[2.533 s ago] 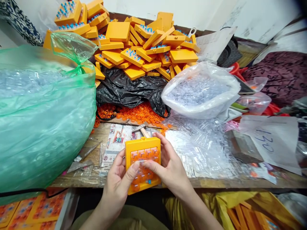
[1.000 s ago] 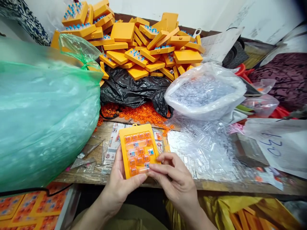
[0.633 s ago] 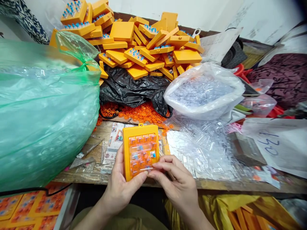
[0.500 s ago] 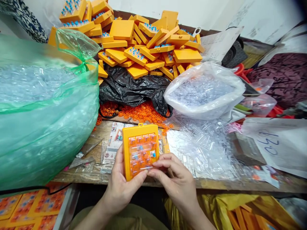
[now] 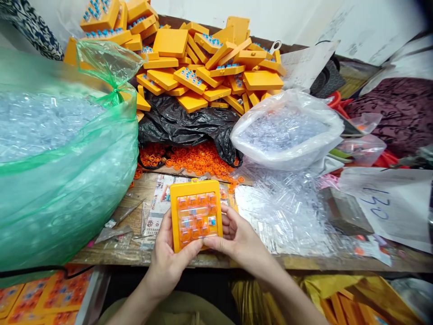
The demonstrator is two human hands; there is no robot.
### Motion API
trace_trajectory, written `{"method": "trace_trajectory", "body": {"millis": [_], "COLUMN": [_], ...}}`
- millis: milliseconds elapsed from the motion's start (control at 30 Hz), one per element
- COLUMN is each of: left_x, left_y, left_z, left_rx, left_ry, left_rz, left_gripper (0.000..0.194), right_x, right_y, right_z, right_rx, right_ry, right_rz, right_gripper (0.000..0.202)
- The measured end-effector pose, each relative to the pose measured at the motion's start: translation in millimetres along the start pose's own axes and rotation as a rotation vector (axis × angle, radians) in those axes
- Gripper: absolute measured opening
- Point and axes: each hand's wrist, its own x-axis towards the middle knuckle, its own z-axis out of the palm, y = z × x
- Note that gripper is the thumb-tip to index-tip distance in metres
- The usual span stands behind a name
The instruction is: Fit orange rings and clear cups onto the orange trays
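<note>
A yellow plastic panel (image 5: 174,212) with rows of orange rings and clear covers is held upright above the bench's front edge. My left hand (image 5: 171,253) wraps its left side, thumb on the lower front. My right hand (image 5: 237,234) grips the lower right corner, its thumb pressing the bottom edge and its fingers curled behind. In the panel's right part, one spot shows a blue and white piece without an orange ring. The two thumbs almost meet at the bottom. Beneath the panel lies a printed sheet (image 5: 158,205).
Yellow panels (image 5: 171,43) are piled at the back, above a black bag (image 5: 186,119) and loose orange rings (image 5: 196,160). A green bag (image 5: 67,194) and a white bag (image 5: 287,153) hold clear pieces. More clear strips (image 5: 291,216) lie at right. Finished-looking panels (image 5: 64,289) sit lower left.
My right hand has shifted from pinching at the lower right front to gripping the corner, fingers now behind. The panel has come slightly left and stands straighter.
</note>
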Motion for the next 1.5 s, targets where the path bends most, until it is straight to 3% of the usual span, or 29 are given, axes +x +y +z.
{"method": "trace_trajectory", "body": {"millis": [67, 100, 167, 233, 367, 500, 633, 700, 767, 800, 833, 900, 967, 1033, 1167, 1300, 1367, 1500], "left_x": [2.2, 3.3, 4.9, 5.8, 5.3, 4.8, 6.4, 7.0, 6.9, 6.5, 6.0, 4.5, 2.8, 1.1, -3.8, -9.6, -11.6, -13.5], "left_y": [-0.5, -0.2, 0.9, 2.4, 4.8, 5.3, 4.2, 3.3, 2.5, 2.1, 1.9, 1.8, 2.2, 2.6, 3.1, 5.3, 6.8, 5.3], "left_z": [-0.8, -1.2, -1.8, -2.0, -2.1, -2.8, -3.9, -4.5, -4.7, -4.6, -4.3, -3.3, -1.8, -0.2, 2.7, 4.8, 5.3, 4.3], "left_rx": [-0.036, -0.054, -0.091, -0.122, -0.147, -0.164, -0.163, -0.160, -0.154, -0.149, -0.141, -0.121, -0.113, -0.107, -0.023, 0.039, 0.057, 0.126], "left_ry": [0.005, 0.012, 0.033, 0.054, 0.053, 0.031, 0.018, 0.011, 0.002, -0.004, -0.011, -0.026, -0.028, -0.013, 0.012, 0.011, 0.022, 0.051], "left_rz": [-0.033, -0.046, -0.067, -0.079, -0.113, -0.129, -0.146, -0.153, -0.151, -0.145, -0.136, -0.114, -0.098, -0.084, -0.048, -0.056, -0.068, -0.051], "left_gripper": [0.060, 0.060, 0.064, 0.070, 0.075, 0.080, 0.082, 0.079, 0.072, 0.069, 0.066, 0.061, 0.059, 0.059, 0.061, 0.066, 0.067, 0.068], "right_x": [16.6, 28.2, 56.6, 87.9, 137.3, 152.7, 135.8, 115.8, 89.6, 75.5, 61.7, 37.0, 19.0, 8.2, 1.2, -1.4, -4.3, -10.9], "right_y": [-20.1, -33.9, -64.0, -89.5, -107.1, -100.7, -104.9, -105.3, -96.2, -87.2, -75.5, -47.4, -20.0, 0.4, 15.0, 11.4, 9.2, 7.6], "right_z": [-22.8, -37.7, -71.8, -105.8, -151.0, -161.7, -154.5, -139.5, -113.0, -96.2, -78.3, -43.9, -17.5, -2.5, 2.9, -1.0, -0.7, 6.6], "right_rx": [-0.247, -0.431, -0.920, -1.064, -1.228, -1.290, -1.267, -1.238, -1.196, -1.168, -1.072, -1.008, -0.947, -0.751, -0.233, 0.111, 0.149, 0.010], "right_ry": [0.003, 0.096, 0.501, 0.659, 0.671, 0.686, 0.795, 0.858, 0.827, 0.750, 0.577, 0.425, 0.379, 0.358, 0.409, 0.404, 0.381, 0.443], "right_rz": [-0.068, -0.155, -0.375, -0.381, -0.218, -0.230, -0.397, -0.480, -0.556, -0.603, -0.685, -0.708, -0.685, -0.573, -0.260, -0.067, -0.087, -0.302], "right_gripper": [0.055, 0.047, 0.028, 0.025, 0.020, 0.018, 0.022, 0.025, 0.024, 0.020, 0.016, 0.013, 0.022, 0.028, 0.025, 0.039, 0.036, 0.022]}}
